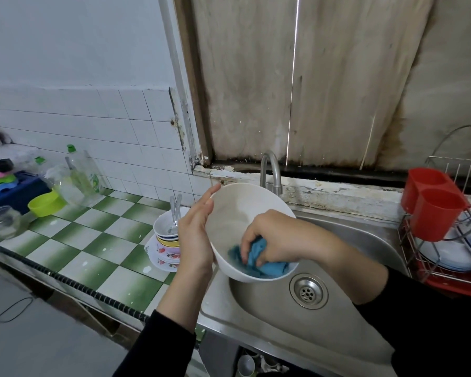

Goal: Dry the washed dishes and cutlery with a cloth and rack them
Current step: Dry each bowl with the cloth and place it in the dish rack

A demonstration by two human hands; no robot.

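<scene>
one bowl [234,210], white and tilted, is held above the sink [283,330]. the left hand [195,235] lies flat against its outer left side, fingers straight, propping it. the right hand [269,238] is inside the bowl, fingers curled round a bunched blue cloth [260,262] pressed against the bowl's lower wall. just left of the left hand, on the green-and-white tiled counter [93,240], stands a stack [167,247] of patterned bowls with spoons [175,210] standing in the top one. beyond the hands rises the tap [271,170]. well right of the right hand stands the rack [430,270], pale plates [449,254] in it and a red holder [433,208] on its left side.
</scene>
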